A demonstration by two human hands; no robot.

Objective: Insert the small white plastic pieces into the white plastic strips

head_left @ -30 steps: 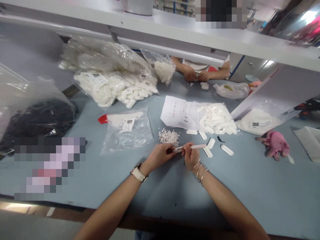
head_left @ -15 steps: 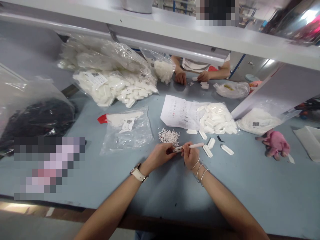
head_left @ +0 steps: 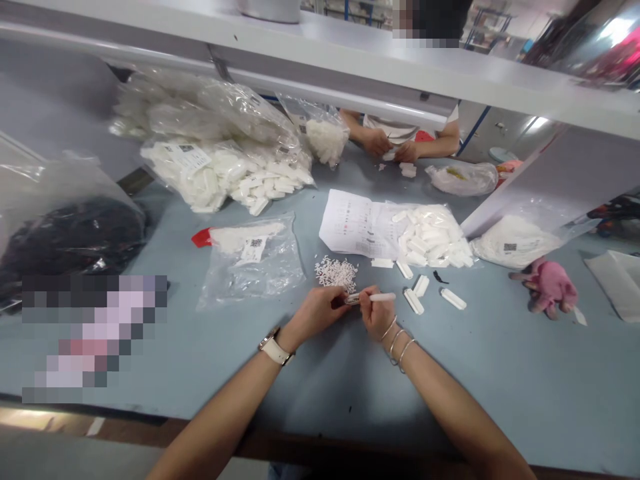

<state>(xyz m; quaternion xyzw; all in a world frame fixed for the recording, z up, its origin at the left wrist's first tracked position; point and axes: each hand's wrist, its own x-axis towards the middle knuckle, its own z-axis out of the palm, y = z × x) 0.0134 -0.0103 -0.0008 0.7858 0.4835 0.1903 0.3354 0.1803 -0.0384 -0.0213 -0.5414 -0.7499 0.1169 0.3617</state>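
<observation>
Pinching one end of a small white part (head_left: 353, 299) between thumb and fingers of the left hand (head_left: 324, 307), back of the hand upward, fingers bent inward toward the right. Holding that part near the middle of the tabletop (head_left: 210, 367), just on the near side of a heap of tiny white pieces (head_left: 336, 273). Gripping a pale pen-like tool (head_left: 383, 297) in the curled right hand (head_left: 375, 317), knuckles up, thumb and forefinger closed at the front of the tool, blunt rear end pointing out to the right. Impossible to tell the exact contact between tool tip and part, for the fingers and the small size. Reaching in from the near edge with both forearms, slanting inward to bring the hands almost together; wearing a watch with a white strap (head_left: 276, 348) on the left wrist and thin silver bangles (head_left: 399, 343) on the right.

Lying just to the right of the right hand: loose white pieces (head_left: 453, 299) and a black scrap (head_left: 438, 276). Resting beyond them, a bag of white parts (head_left: 434, 235) beside a printed sheet (head_left: 350, 223). Lying to the left, a flat clear bag (head_left: 255, 263); toward the right edge, a pink glove (head_left: 550, 287). Working at the far side, another person's hands (head_left: 407, 152), close together.
</observation>
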